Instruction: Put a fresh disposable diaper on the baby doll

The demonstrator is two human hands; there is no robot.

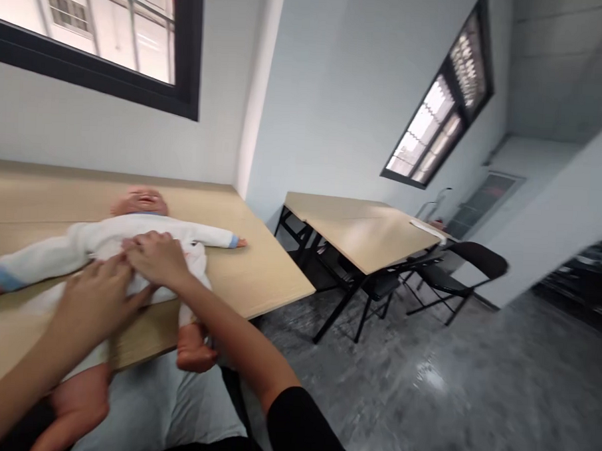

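A baby doll point(105, 240) in a white sleepsuit point(40, 260) lies on its back on the counter point(259, 277), head toward the wall point(110, 131). Left hand point(95, 303) and right hand point(154, 258) both rest on its middle, fingers point(138, 245) apart, flat on the cloth, not clamped. Bare doll foot point(194, 350) hangs past the counter's edge. Beyond the doll: second counter point(355, 231), black folding chair point(453, 279).

Left hand point(95, 303) and right hand point(154, 258) are reaching in from the lower corners, left forearm point(19, 386) and right forearm point(236, 336) angling inward, fingers point(130, 245) lying flat and almost touching, black sleeve point(302, 431) covering the right upper arm
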